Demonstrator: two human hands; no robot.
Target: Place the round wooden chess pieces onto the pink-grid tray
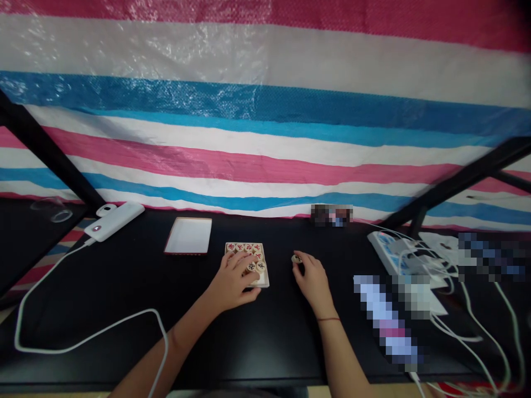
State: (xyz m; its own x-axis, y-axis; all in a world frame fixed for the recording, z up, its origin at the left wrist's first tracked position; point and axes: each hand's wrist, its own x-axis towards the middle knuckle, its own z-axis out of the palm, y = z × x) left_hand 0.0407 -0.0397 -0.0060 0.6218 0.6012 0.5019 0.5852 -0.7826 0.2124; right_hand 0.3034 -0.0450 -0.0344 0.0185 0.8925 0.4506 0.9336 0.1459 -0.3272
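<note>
A small cream box [266, 279] lies in the middle of the black table [124, 287], filled with several round wooden chess pieces [248, 248] marked in red. My left hand [233, 281] rests over the box's near left part, fingers curled on the pieces. My right hand [312, 277] is on the table to the right of the box, fingertips pinched round one loose chess piece [296, 258]. A red thread circles that wrist.
The box's white lid [188, 236] lies to the left. A white power bank [114, 220] with a long cable [83, 337] sits far left. A power strip [390, 249] and tangled white cables fill the right side. A striped tarp hangs behind.
</note>
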